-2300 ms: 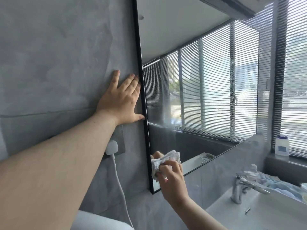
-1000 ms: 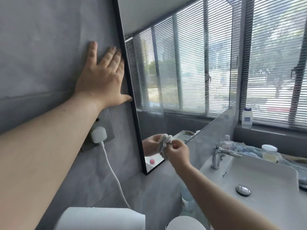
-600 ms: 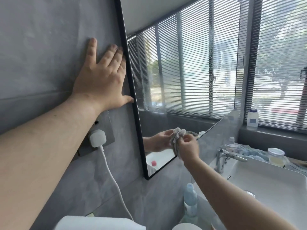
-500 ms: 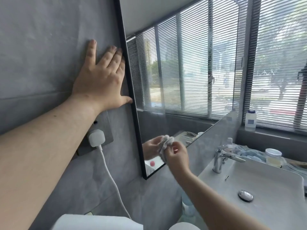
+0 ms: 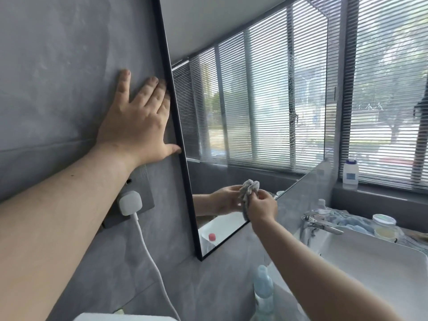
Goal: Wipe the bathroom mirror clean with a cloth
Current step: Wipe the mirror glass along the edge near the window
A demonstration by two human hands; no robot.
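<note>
Grey cloth [image 5: 249,189], gripped by right hand [image 5: 262,208], has slid right along mirror [image 5: 254,112]; flat left hand [image 5: 136,121] stays.

**One head view, close to the mirror wall**

I get a single wide-angle head camera, facing forward along the grey wall [image 5: 58,66], tilted slightly, close to the mirror [image 5: 254,100]; the basin [image 5: 370,262] sits low right. No second view overlaps.
</note>
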